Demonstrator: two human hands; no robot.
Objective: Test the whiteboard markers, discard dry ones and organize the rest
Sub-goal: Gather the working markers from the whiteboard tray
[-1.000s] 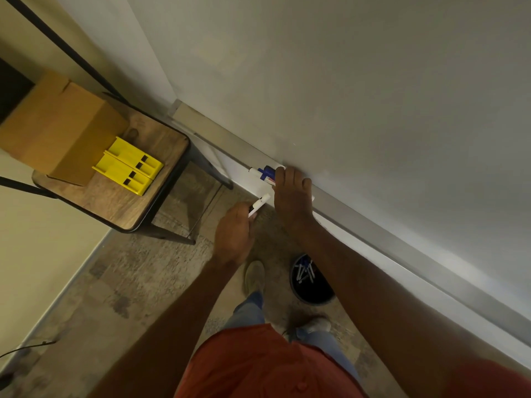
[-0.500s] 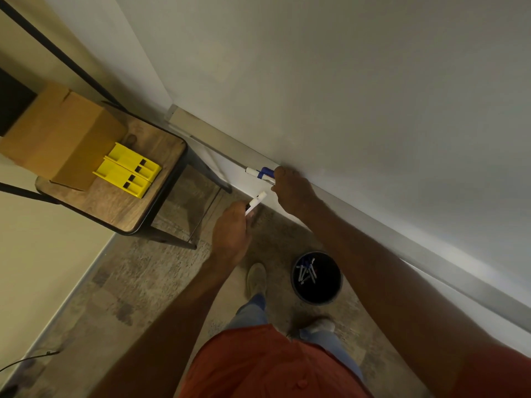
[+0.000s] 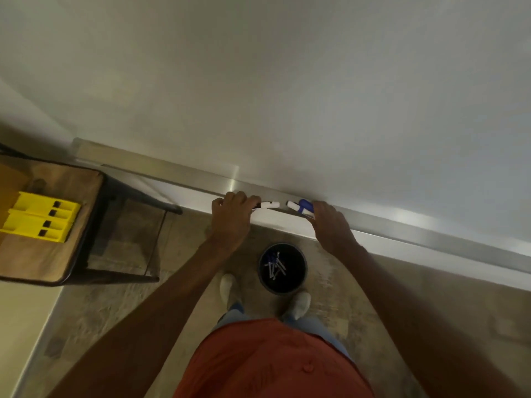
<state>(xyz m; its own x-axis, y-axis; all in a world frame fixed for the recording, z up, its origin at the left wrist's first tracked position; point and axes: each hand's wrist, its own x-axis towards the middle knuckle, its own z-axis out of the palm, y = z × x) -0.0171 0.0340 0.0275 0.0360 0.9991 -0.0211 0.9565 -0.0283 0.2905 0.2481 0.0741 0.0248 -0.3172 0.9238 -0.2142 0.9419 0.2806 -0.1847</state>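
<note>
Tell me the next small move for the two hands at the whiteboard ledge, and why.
Probably set both markers down along the tray. The left hand holds a black-and-white marker and the right hand a blue-banded marker, tips facing over the ledge, not over the bin of discards below.

The left hand [image 3: 232, 216] covered most of a marker [image 3: 268, 205]. The right hand [image 3: 330, 225] hid the blue marker's [image 3: 300, 208] end. At the left frame edge, a cardboard box [image 3: 7, 182] was cut off. Markers in the bin [image 3: 283, 267] were too small to count.
</note>
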